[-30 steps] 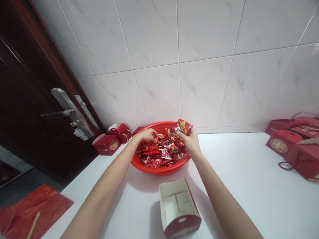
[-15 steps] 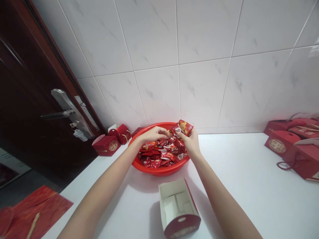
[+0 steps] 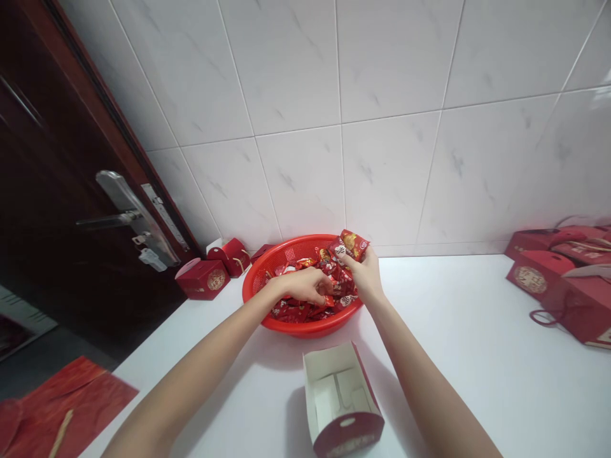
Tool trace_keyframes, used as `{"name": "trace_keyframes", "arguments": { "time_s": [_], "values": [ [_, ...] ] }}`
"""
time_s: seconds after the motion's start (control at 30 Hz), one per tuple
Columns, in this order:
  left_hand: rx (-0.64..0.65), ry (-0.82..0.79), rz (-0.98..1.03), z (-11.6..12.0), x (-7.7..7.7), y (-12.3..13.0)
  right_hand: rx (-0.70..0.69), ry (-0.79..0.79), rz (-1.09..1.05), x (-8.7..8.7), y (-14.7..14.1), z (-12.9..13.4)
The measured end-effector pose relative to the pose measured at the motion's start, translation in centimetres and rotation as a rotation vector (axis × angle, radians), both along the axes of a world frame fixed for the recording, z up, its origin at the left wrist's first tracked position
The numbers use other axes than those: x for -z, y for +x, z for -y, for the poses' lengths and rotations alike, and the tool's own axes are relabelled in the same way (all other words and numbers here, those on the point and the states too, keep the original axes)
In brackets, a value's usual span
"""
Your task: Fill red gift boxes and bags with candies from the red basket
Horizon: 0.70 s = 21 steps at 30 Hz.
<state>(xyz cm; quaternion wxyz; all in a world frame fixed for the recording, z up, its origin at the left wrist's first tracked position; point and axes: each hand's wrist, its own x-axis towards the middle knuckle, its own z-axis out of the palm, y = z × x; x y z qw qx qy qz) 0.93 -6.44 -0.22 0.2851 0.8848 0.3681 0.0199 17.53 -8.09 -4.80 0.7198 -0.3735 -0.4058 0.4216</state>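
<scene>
A red plastic basket (image 3: 312,329) holds a heap of red-wrapped candies (image 3: 293,313). My left hand (image 3: 308,286) reaches down into it, fingers curled and pinched at a small red candy packet (image 3: 328,301); the fingertips are partly hidden. Over the basket's right rim, my right hand (image 3: 366,270) grips candy packets (image 3: 352,244), a dark red one and one with a yellow picture, between thumb and fingers. In front of the basket stands an open red gift box (image 3: 341,388) with a white inside and no candy visible in it.
Small red gift boxes (image 3: 203,278) stand at the back left by the dark door (image 3: 57,191). More red boxes (image 3: 563,280) are grouped at the right. A red bag (image 3: 71,404) with a rope handle lies at the lower left. A tiled wall (image 3: 391,184) bounds the white table (image 3: 453,331).
My left hand has moved down and to the right, from above the candies into the heap, and its fingers have closed on a packet. My right hand stays with its packets.
</scene>
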Motion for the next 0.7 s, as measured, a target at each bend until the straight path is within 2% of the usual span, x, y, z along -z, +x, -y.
{"name": "trace_keyframes", "arguments": {
  "time_s": [0.07,0.17,0.23,0.3,0.4,0.53,0.7],
  "values": [
    [-0.03,-0.001,0.146,0.5,-1.0,-0.6,0.006,-0.001,0.002,0.0,0.0,0.0],
    [-0.152,-0.013,0.532,0.9,-2.1,-0.8,-0.007,0.014,-0.008,-0.3,-0.1,0.3],
    [-0.25,0.021,0.754,0.9,-2.3,-0.2,-0.067,0.04,-0.044,-0.5,-0.1,0.5],
    [-0.293,0.069,0.86,0.7,-1.9,0.7,-0.135,0.05,-0.098,-0.7,0.0,0.7],
    [-0.279,0.181,0.835,0.5,-1.2,2.2,-0.218,0.054,-0.161,-0.9,0.3,0.8],
    [-0.302,0.373,0.718,0.8,-0.9,3.0,-0.233,0.065,-0.162,-1.0,0.5,0.7],
    [-0.352,0.421,0.68,1.3,-1.1,2.9,-0.24,0.035,-0.197,-1.1,0.3,0.7]
  ]
}}
